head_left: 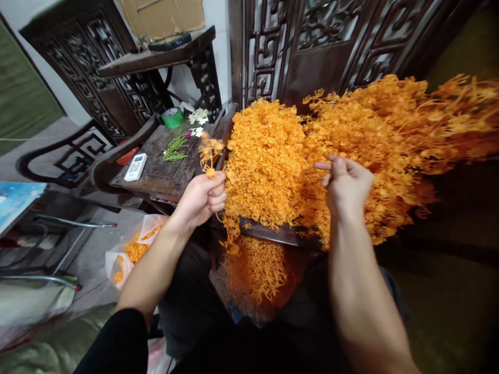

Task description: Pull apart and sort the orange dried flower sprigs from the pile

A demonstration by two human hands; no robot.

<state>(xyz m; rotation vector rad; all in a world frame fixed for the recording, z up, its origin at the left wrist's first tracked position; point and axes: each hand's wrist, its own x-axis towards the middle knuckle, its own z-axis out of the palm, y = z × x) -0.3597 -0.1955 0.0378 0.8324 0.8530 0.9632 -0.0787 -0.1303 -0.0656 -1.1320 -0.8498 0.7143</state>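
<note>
My left hand (205, 197) is closed, pinching a sprig of orange plastic flowers (210, 150) that stands up above the fingers, its top blurred. Just right of it lies a dense heap of orange plastic flowers (265, 161) on a dark wooden bench (273, 232). Over the right part of the heap is my right hand (346, 184), the index finger pointing left and the other fingers curled against the thumb. Whether anything small sits in that grip cannot be made out against the orange behind it. More orange stems (261, 265) hang below the bench edge between my knees.
On the wooden seat at left lie a white remote control (135, 167), green tape (172, 118), green sprigs (176, 146) and white flowers (198, 116). A plastic bag (117, 267) with orange pieces stands on the floor. Longer orange stems (460, 124) reach out to the right.
</note>
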